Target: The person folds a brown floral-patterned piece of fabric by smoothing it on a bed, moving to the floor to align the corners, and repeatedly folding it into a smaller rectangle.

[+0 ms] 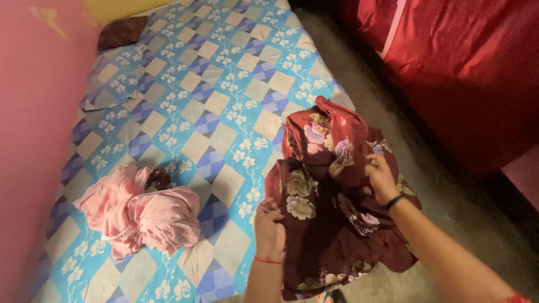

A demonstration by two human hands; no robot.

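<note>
We hold a maroon floral-print cloth garment (328, 207) up at the bed's edge, at 5 o'clock. Left hand (270, 230) pinches its left hem; right hand (380, 178) grips a fold near the middle. It hangs crumpled, no neat folds visible. A bundled pink cloth heap (140, 216) lies at 8 o'clock on the blue checked bedsheet (213, 84), untouched.
</note>
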